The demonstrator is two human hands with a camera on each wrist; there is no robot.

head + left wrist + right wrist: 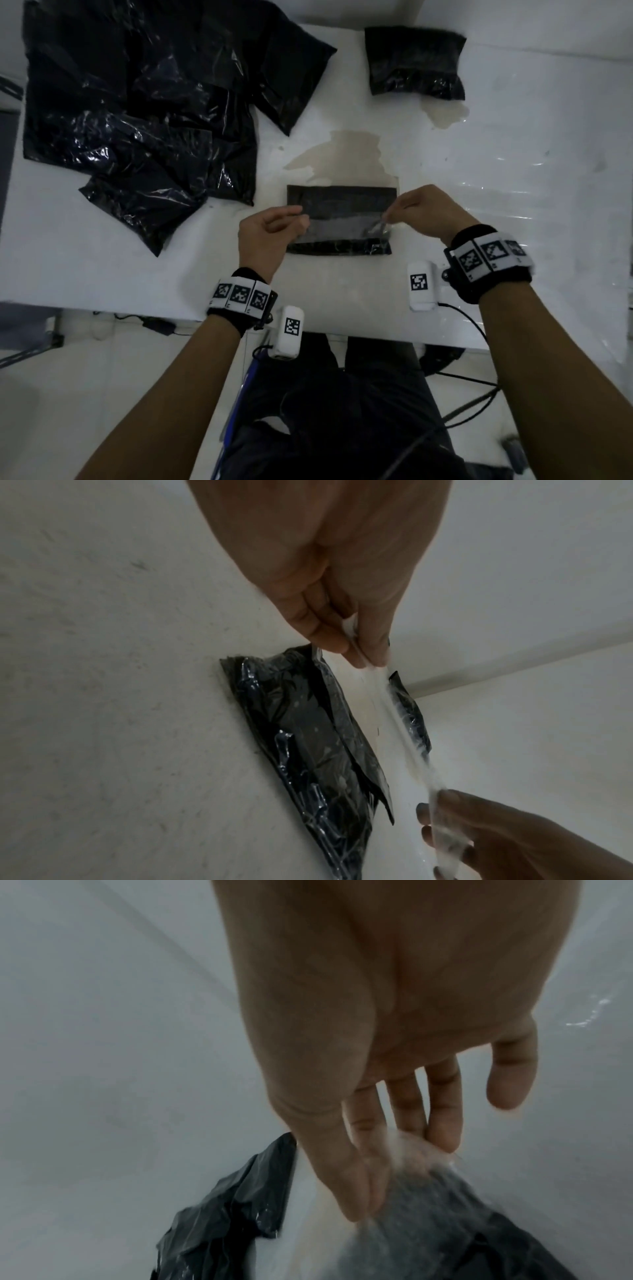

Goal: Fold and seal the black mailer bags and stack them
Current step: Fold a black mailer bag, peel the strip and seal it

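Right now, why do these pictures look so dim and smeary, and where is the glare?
Head view: dim, bluish light; glare streaks on the crinkled pile of black mailer bags and the glossy table; straight edges bow from the wide lens. Left wrist view: the left hand looms large, and the clear strip it pinches looks smeared. Right wrist view: softest, with the right hand fingertips and film blurred.

Dim, cool light throughout; glossy glare, blurred wrist views, bowed edges.
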